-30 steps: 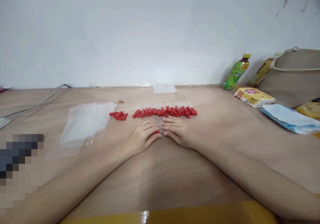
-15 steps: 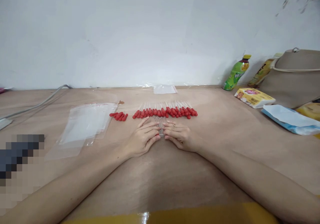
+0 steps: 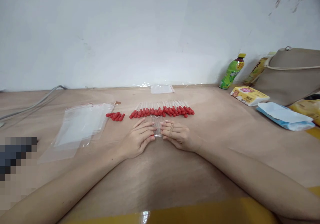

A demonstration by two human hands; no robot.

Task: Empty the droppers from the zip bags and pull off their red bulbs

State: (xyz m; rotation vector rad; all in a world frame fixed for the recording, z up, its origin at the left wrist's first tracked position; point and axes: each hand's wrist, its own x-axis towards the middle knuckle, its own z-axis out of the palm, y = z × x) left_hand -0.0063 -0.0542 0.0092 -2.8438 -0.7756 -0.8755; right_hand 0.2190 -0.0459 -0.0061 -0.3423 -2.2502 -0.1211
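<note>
Between my two hands lies a small bundle of clear glass dropper tubes (image 3: 158, 127), flat on the table. My left hand (image 3: 140, 136) closes on the bundle's left side with its fingertips, and a bit of red rubber shows by its thumb. From the other side my right hand (image 3: 177, 134) presses its fingertips against the tubes; a ring is on one finger. Just beyond stretches a row of droppers (image 3: 162, 111), red bulbs towards me and clear tubes towards the wall. Several loose red rubber bulbs (image 3: 116, 116) lie left of that row.
Clear zip bags (image 3: 77, 125) are stacked at left, near a grey cable (image 3: 42, 101). A small bag (image 3: 162, 89) lies by the wall. To the right are a green bottle (image 3: 232, 72), a yellow tissue pack (image 3: 250, 96), a blue-white packet (image 3: 285, 115) and a grey bag (image 3: 287, 77).
The view has shifted slightly, so most things appear a little further left. My hands stay around the tubes, with slightly more of the bundle showing between them.
</note>
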